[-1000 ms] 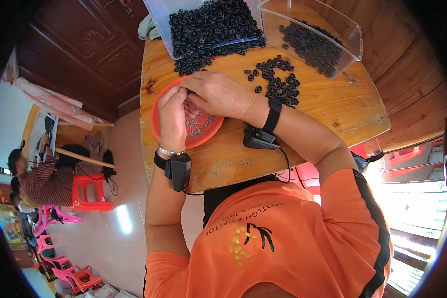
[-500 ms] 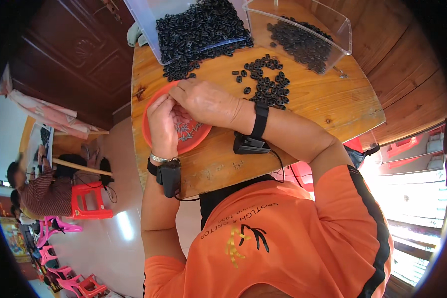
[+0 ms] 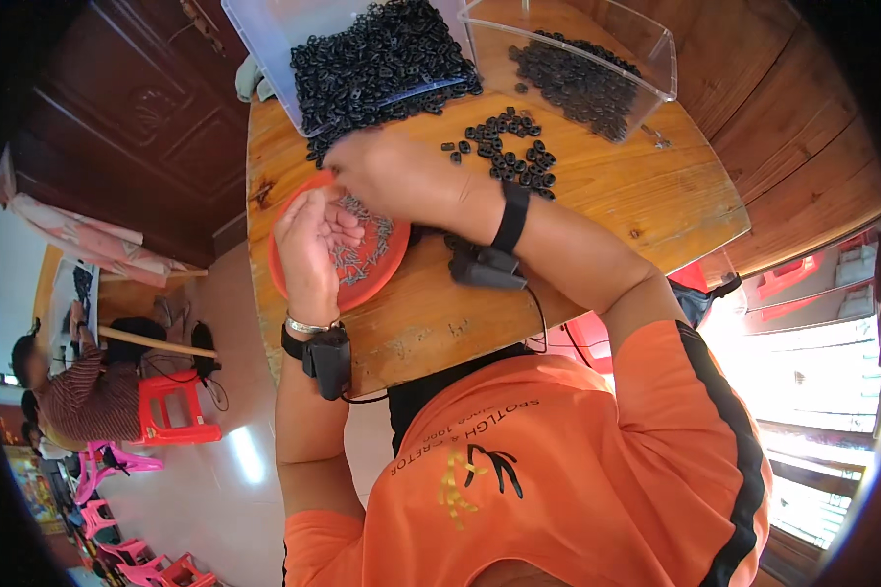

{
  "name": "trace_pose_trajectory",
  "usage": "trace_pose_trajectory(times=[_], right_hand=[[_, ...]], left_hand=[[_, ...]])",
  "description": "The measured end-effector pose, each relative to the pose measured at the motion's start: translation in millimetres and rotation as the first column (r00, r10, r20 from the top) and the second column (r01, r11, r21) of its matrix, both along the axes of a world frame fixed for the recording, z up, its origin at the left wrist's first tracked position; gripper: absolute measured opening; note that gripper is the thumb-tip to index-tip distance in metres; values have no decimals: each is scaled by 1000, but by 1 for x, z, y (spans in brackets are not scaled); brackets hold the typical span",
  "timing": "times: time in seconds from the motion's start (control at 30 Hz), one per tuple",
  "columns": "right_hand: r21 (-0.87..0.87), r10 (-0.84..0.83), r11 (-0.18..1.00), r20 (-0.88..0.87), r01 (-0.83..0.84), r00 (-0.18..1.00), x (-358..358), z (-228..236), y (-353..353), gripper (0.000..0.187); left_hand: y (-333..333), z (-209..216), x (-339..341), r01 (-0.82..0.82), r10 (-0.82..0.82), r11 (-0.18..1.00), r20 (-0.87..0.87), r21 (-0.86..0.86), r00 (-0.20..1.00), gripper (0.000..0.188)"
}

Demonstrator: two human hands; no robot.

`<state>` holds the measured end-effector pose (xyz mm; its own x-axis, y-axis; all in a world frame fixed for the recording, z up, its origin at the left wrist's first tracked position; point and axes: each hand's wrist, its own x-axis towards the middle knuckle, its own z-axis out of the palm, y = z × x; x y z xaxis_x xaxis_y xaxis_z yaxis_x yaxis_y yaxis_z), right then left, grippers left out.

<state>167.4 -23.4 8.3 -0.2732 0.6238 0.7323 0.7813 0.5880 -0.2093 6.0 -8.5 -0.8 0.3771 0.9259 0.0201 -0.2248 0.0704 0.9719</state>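
Note:
My left hand (image 3: 310, 245) is over the left side of a red plastic bowl (image 3: 364, 292), palm turned up. Its fingers curl inward, with thumb and forefinger close together; whatever they pinch is too small to make out. Small silvery screw-like pieces (image 3: 362, 256) lie in the bowl. Above the bowl's far rim my right hand (image 3: 377, 171) is blurred by motion, its fingertips partly hidden. It is nearest to the small black oval parts with holes (image 3: 377, 64) that spill from a tipped clear bin (image 3: 257, 57).
A second clear bin (image 3: 668, 68) at the far right holds more black parts. Loose black parts (image 3: 519, 147) lie mid-table on the wooden table (image 3: 646, 196). Boxy black devices are strapped to both wrists. At left, another person (image 3: 93, 391) sits on a red stool (image 3: 171, 401).
My hands have come apart. The right hand has lifted slightly away toward the black parts, while the left has turned its palm up, uncovering more of the silvery pieces.

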Motion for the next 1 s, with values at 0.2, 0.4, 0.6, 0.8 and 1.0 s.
trace_pose_trajectory(times=[0.2, 0.4, 0.6, 0.8, 1.0], right_hand=[[-21, -703, 705, -145, 708, 696, 97, 90, -29, 19], [383, -655, 700, 7, 603, 756, 150, 53, -18, 16], [-470, -178, 847, 190, 248, 966, 124, 7, 9, 13], [-548, -217, 738, 359, 393, 908, 108, -26, 23, 17], [-563, -238, 692, 414, 452, 879, 104, -25, 27, 17]], left_hand=[[1, 3, -7, -61, 71, 986, -59, 158, 996, 23], [-3, 5, -2, -8, 33, 975, -112, 221, 993, 22], [3, 2, -6, -25, 59, 976, -150, 215, 987, 22], [1, 4, -4, -1, 37, 978, -169, 207, 985, 21], [4, 2, -6, 6, 32, 980, -189, 201, 981, 20]])
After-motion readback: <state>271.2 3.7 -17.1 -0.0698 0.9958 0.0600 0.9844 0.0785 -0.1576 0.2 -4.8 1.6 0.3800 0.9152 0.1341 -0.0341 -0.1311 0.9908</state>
